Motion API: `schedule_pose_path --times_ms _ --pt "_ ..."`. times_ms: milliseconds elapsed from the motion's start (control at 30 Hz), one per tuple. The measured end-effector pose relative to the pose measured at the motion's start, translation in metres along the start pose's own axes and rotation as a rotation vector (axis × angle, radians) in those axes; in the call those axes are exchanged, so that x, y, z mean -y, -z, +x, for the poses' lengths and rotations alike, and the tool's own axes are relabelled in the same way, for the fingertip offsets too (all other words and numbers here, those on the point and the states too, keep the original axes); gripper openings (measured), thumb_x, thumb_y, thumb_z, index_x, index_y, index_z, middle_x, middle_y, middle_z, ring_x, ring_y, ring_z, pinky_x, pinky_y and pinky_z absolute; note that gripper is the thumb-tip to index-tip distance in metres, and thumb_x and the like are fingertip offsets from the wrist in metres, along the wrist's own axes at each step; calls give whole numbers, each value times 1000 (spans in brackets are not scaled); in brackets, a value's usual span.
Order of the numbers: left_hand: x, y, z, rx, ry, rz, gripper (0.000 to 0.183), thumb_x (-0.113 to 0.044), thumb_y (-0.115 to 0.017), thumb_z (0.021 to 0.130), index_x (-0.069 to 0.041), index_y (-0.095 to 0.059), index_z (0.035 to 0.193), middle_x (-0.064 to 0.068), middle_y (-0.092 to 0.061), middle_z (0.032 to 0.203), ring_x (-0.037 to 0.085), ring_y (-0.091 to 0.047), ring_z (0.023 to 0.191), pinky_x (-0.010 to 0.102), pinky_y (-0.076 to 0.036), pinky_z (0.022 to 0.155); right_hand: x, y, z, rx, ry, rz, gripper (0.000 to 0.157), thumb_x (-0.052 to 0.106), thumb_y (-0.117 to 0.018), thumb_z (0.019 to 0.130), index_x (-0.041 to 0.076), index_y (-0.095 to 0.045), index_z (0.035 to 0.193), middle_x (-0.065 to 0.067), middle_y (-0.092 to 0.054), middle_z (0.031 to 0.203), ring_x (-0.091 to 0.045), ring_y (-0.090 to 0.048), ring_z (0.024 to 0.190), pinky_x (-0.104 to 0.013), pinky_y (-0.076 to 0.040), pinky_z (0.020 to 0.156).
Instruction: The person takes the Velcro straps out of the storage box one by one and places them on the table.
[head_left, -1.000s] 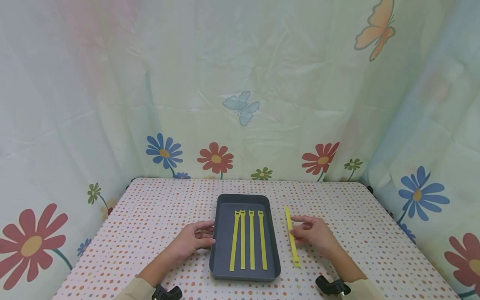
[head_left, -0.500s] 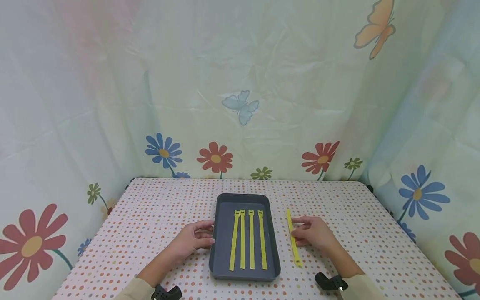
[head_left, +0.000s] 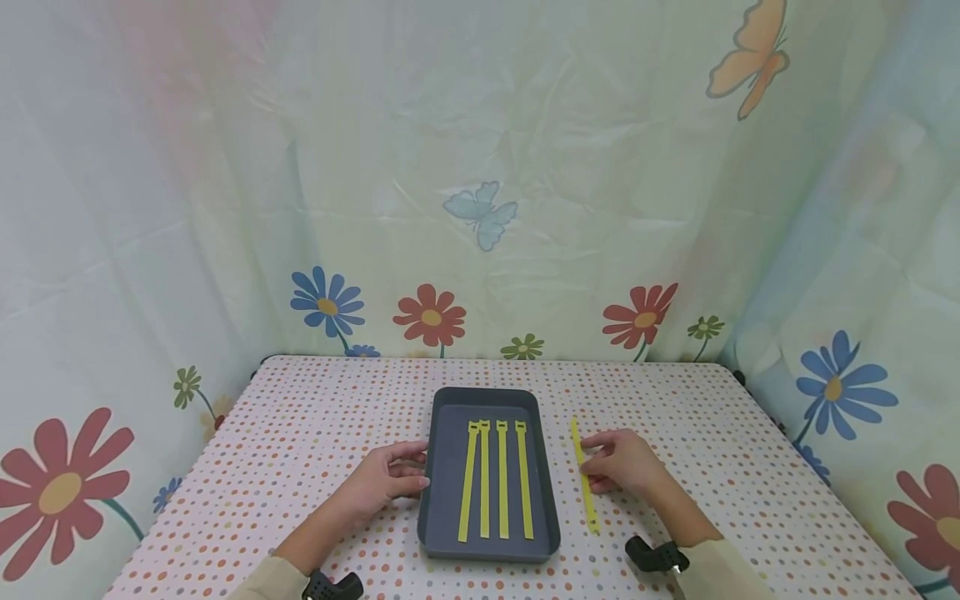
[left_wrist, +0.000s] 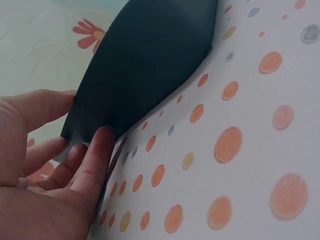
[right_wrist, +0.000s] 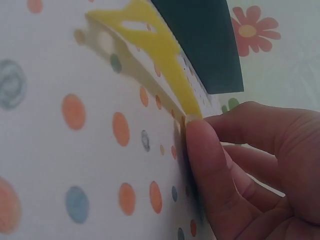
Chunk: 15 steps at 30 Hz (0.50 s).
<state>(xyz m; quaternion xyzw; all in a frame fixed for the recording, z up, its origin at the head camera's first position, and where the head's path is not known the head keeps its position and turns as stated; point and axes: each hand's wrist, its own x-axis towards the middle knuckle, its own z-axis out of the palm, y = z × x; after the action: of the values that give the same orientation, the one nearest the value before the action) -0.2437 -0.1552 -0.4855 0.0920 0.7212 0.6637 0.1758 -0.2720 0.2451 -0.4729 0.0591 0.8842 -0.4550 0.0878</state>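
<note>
1. Just beside the right wall of a dark grey tray [head_left: 488,553], on a dotted counter [head_left: 637,400], a yellow slotted cable strap [head_left: 588,502] is pinched near its middle between thumb and fingertips of the right hand [head_left: 624,462].
2. At the tray's left wall, contact is made by the left hand [head_left: 384,482], its fingers extended and clasped around nothing.
3. Inside the tray, four matching straps [head_left: 503,483] are laid lengthwise.
4. In handling, the pinched strap is judged light, thin, bendable and hard to break; it is best held mid-length, or by the slotted head.
5. In the right wrist view, the strap's far part is hidden by the thumb; whether that end is lifted cannot be told. In the left wrist view, the tray is cut off.
</note>
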Motion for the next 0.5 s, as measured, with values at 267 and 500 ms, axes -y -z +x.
schedule_pose_path --times_ms 267,500 --pt "0 0 0 -4 1 5 70 -6 -76 91 6 -43 151 24 -54 135 15 -67 105 34 -61 87 3 1 2 25 -9 -34 49 0 -79 83 -4 -66 129 -10 -69 80 -17 -69 61 -33 -62 57" --pt "1 0 0 -4 8 1 69 -6 -76 91 5 -43 151 23 -54 135 14 -66 104 34 -61 88 4 0 2 24 -12 -56 47 -1 -79 82 -5 -67 128 -10 -68 77 -17 -68 60 -33 -62 57"
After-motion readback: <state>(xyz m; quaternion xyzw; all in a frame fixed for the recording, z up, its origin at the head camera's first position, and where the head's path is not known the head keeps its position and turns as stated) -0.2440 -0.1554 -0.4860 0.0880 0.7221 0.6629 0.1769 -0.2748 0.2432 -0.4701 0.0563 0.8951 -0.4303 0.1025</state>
